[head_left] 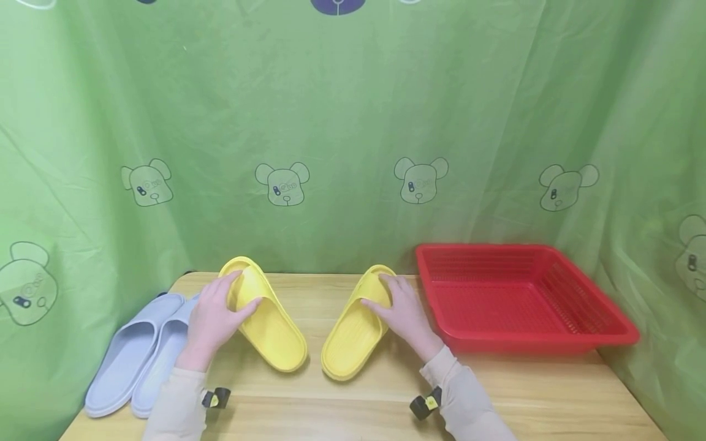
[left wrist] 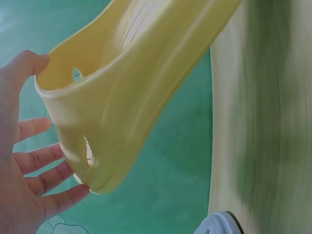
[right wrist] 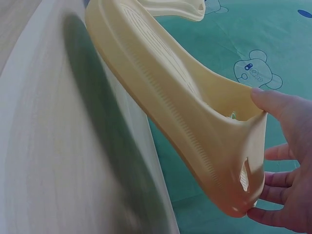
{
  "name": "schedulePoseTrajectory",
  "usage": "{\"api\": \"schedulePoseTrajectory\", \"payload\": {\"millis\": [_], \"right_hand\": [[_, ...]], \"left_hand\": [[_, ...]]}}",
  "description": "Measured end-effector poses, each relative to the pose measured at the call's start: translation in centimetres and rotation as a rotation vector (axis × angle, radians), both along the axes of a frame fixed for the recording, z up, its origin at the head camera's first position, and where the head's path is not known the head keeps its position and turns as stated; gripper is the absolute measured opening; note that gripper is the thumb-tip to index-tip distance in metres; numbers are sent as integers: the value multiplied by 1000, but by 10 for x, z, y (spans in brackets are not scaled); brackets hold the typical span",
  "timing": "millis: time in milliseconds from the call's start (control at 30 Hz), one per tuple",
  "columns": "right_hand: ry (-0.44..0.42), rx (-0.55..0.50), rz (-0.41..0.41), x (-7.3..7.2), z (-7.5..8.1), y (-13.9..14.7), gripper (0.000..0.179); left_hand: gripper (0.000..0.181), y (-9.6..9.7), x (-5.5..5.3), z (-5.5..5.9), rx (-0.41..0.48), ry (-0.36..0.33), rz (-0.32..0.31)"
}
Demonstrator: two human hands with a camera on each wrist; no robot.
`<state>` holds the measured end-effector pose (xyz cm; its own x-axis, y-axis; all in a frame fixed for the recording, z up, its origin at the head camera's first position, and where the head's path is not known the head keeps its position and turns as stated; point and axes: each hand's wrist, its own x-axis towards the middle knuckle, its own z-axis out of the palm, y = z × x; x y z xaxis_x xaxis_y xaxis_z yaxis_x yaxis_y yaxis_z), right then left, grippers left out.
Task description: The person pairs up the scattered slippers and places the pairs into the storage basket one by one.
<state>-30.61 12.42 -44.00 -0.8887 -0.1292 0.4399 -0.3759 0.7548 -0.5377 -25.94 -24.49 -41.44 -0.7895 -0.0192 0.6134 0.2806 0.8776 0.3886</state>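
My left hand (head_left: 214, 315) grips a yellow slipper (head_left: 276, 340) across its strap, thumb at the strap's opening edge and fingers at the toe end. A matching yellow slipper (head_left: 349, 346) is pinched the same way in my right hand (head_left: 407, 313). Both toes point away from me and angle outward, with the heels closer together. In the right wrist view, that slipper (right wrist: 170, 112) is tilted above the wooden surface, its shadow lying apart from it. The left wrist view shows the other slipper (left wrist: 122, 92) against the green cloth, its strap between thumb and fingers.
A pair of pale blue slippers (head_left: 118, 367) lies at the table's left edge, partly behind my left arm. At the back right stands a red plastic basket (head_left: 540, 343). Green curtain cloth (head_left: 353, 122) encloses the wooden table (head_left: 309, 407) at the back and sides.
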Motion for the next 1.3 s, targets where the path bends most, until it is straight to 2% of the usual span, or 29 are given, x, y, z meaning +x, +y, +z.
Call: {"api": "schedulePoseTrajectory", "payload": {"millis": [400,567,800,1067,1300], "right_hand": [[-82,31,-51,1,-5,0,81],[-100,24,-58,2,-3,-1,80],[-119,21,-80,2,-3,-2,81],[-123,53,-111,3,-7,-3,88],[-112,106,-141,5,-9,-5,92]], "left_hand": [[68,0,0,0,43,27,66],[70,1,1,1,77,-16,107],[73,2,2,2,126,-71,131],[76,3,3,3,173,-76,182],[75,3,3,4,162,-71,234]]}}
